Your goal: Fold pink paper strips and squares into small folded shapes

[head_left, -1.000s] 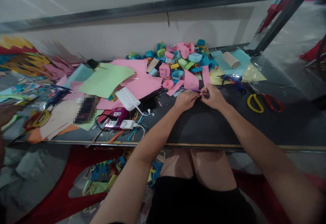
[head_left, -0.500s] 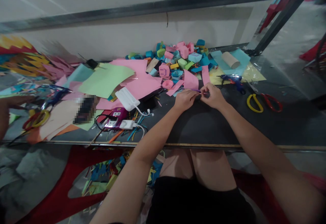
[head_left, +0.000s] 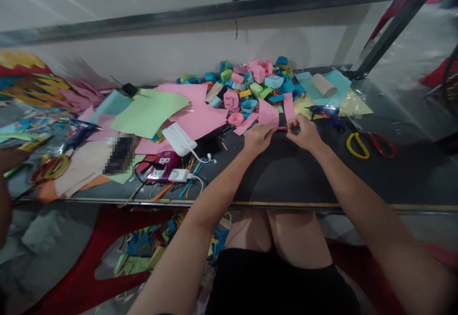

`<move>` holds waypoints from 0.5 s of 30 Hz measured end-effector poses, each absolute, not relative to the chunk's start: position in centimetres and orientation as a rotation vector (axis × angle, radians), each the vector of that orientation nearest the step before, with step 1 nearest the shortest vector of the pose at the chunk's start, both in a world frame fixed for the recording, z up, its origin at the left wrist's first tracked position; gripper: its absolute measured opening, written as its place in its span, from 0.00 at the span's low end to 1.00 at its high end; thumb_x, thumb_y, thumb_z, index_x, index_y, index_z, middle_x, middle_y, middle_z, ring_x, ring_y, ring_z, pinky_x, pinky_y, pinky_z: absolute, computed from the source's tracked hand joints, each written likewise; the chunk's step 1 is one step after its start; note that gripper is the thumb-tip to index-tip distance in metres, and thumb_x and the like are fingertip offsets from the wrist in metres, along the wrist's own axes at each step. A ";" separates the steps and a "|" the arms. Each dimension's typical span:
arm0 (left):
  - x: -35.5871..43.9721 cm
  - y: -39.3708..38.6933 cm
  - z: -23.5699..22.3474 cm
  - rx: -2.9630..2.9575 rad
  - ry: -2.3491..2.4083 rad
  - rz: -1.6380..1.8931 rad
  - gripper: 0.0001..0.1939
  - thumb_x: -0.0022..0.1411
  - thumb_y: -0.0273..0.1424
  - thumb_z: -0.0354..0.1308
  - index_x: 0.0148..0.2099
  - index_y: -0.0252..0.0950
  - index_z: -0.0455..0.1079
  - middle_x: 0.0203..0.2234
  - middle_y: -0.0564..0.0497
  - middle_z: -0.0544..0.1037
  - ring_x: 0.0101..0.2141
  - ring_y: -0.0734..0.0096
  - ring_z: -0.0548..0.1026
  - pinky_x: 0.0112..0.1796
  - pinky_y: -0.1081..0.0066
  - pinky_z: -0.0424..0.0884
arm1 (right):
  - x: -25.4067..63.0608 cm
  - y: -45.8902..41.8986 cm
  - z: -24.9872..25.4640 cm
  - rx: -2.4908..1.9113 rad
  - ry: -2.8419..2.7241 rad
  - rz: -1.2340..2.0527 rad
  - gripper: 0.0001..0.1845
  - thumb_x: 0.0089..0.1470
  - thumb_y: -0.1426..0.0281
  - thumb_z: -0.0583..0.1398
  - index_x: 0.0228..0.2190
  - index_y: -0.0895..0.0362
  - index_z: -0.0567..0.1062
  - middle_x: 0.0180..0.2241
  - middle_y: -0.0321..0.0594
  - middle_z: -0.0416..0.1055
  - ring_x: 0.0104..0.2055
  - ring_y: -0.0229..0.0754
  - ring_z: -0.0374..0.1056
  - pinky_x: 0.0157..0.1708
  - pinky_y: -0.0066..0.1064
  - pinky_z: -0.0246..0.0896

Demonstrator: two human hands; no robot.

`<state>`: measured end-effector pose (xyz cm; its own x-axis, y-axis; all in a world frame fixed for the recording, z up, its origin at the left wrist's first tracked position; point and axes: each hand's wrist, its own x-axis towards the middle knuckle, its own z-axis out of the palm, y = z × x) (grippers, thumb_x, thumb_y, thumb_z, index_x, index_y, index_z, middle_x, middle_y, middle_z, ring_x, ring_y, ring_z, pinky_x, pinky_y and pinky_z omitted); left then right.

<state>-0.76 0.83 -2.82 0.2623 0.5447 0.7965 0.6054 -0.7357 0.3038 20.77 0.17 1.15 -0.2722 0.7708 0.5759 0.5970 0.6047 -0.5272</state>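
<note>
My left hand (head_left: 258, 138) and my right hand (head_left: 302, 133) rest close together on the dark table (head_left: 286, 176). Both pinch a thin pink paper strip (head_left: 282, 128) that runs between their fingertips. The fingers of each hand are curled closed on it. Just beyond the hands lie two upright pink paper pieces (head_left: 268, 112) and a heap of small folded paper boxes (head_left: 250, 83) in pink, blue and green.
Scissors with yellow and red handles (head_left: 370, 144) lie to the right, a blue glue gun (head_left: 327, 113) and a cardboard tube (head_left: 323, 85) behind them. Pink and green sheets (head_left: 150, 110), a white charger (head_left: 179, 139) and cables sit left. Another person's hand (head_left: 9, 160) shows at far left.
My hands have shifted slightly forward and apart, drawing the pink strip out between them. The other person's hand at the far left has drawn back.
</note>
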 end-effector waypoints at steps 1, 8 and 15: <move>-0.7 0.8 -2.8 -2.437 -1.123 -1.509 0.14 0.75 0.34 0.54 0.43 0.38 0.81 0.34 0.45 0.85 0.38 0.66 0.82 0.40 0.66 0.77 | 20.8 0.2 1.2 -1.081 -1.984 0.250 0.19 0.43 0.74 0.58 0.30 0.49 0.52 0.30 0.36 0.70 0.34 0.45 0.67 0.39 0.42 0.64; -0.4 0.6 -2.7 -2.438 -1.148 -1.552 0.17 0.75 0.38 0.52 0.42 0.38 0.81 0.33 0.45 0.85 0.36 0.65 0.81 0.40 0.64 0.77 | 20.8 0.3 1.4 -1.092 -1.995 0.181 0.18 0.44 0.74 0.59 0.29 0.49 0.53 0.30 0.37 0.70 0.35 0.47 0.68 0.40 0.44 0.66; -1.7 1.5 -2.9 -2.290 -1.430 -1.642 0.19 0.75 0.42 0.52 0.41 0.37 0.81 0.35 0.43 0.85 0.37 0.63 0.81 0.42 0.63 0.76 | 24.3 1.7 1.2 -1.206 -1.872 -0.021 0.16 0.44 0.75 0.59 0.29 0.49 0.57 0.30 0.38 0.67 0.37 0.50 0.67 0.43 0.47 0.66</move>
